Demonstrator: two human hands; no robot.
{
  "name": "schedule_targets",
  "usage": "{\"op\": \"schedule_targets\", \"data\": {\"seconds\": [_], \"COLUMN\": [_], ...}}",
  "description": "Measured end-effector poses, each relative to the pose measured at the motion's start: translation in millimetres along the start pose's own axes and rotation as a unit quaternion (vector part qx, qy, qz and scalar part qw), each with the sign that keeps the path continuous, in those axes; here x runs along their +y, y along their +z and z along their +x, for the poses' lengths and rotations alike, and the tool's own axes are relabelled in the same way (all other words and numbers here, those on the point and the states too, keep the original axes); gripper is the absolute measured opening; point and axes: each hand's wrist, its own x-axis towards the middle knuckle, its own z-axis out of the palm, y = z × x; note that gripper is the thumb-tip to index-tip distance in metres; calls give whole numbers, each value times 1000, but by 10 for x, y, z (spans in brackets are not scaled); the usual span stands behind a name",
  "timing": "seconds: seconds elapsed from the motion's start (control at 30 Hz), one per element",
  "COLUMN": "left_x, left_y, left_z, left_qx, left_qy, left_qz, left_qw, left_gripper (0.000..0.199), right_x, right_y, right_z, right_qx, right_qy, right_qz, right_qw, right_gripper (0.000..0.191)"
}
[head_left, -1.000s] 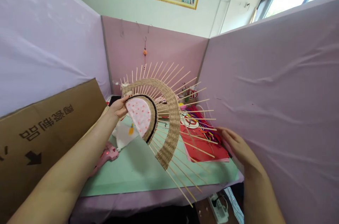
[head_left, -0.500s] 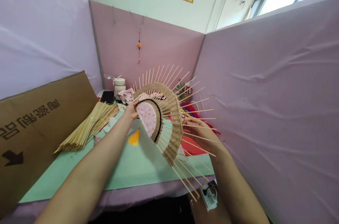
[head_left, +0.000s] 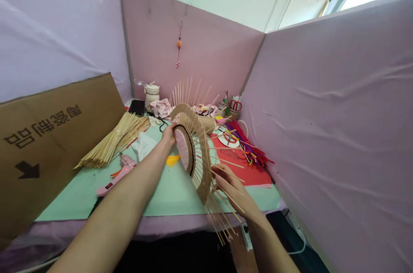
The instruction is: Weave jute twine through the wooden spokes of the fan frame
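A half-round woven fan [head_left: 203, 152] of thin sticks and tan twine hangs tilted over the table, its stick ends fanning outward. Its inner half disc is pink with dots and has a black border. My left hand [head_left: 168, 134] is closed on the fan at the upper corner of that disc. At the outer edge of the woven band, my right hand [head_left: 230, 184] has its fingers bent among the sticks, pinching there; the fingertips are partly hidden. Behind the fan a yellow tassel [head_left: 173, 160] lies on the table.
On the green tabletop [head_left: 171, 200] lie a stick bundle [head_left: 109, 144], a pink glue gun [head_left: 118, 174], red sheets [head_left: 254, 174] and coloured pipe cleaners [head_left: 248, 144]. A cardboard box [head_left: 64, 144] stands left; a jar [head_left: 151, 96] and a twine roll [head_left: 206, 124] stand behind.
The fan has turned more edge-on to me. My right hand has moved lower and to the left along its outer edge, while my left hand keeps hold. The camera view has shifted.
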Motion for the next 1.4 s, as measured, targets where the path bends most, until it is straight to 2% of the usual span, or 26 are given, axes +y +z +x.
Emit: {"op": "schedule_targets", "data": {"seconds": [0.13,0.27,0.4,0.47,0.53,0.57,0.63,0.67,0.73,0.77,0.8,0.87,0.97,1.07,1.2,1.4], "left_x": [-73,-94,-9,51,111,143,218,263,363,415,464,553,661,755,847,867], "left_y": [-16,-23,22,113,254,336,492,555,635,651,654,636,602,591,588,583], "left_z": [-13,-96,-244,-377,-569,-682,-920,-1033,-1216,-1281,-1328,-1373,-1380,-1387,-1407,-1361], "left_qx": [12,69,137,166,169,158,49,-8,-69,-90,-104,-130,-174,-232,-301,-358], "left_qy": [81,133,202,235,272,303,424,463,516,528,533,515,448,381,303,239], "left_qz": [110,135,137,140,150,158,222,261,317,333,342,352,375,412,452,496], "left_qw": [991,979,960,947,935,926,877,847,793,776,767,771,792,795,783,754], "left_gripper": [10,10,30,39,45,44,35,29,27,27,29,35,47,52,44,34], "right_x": [36,119,126,110,98,94,90,88,80,75,68,58,58,69,73,35], "right_y": [90,187,251,262,262,261,259,261,270,278,287,303,313,297,272,261], "right_z": [38,85,93,97,104,108,115,119,124,125,127,131,139,142,127,84], "right_qx": [3,22,70,87,91,89,79,72,56,49,42,37,39,41,59,30], "right_qy": [48,74,22,-19,-39,-40,-34,-32,-32,-33,-35,-35,-36,-43,-35,-43], "right_qz": [36,65,11,-26,-52,-58,-65,-67,-66,-64,-62,-62,-73,-88,-118,-109], "right_qw": [998,995,997,996,994,994,994,995,996,996,997,997,996,994,991,993], "right_gripper": [37,41,38,37,36,36,38,38,38,37,36,34,34,37,39,36]}}
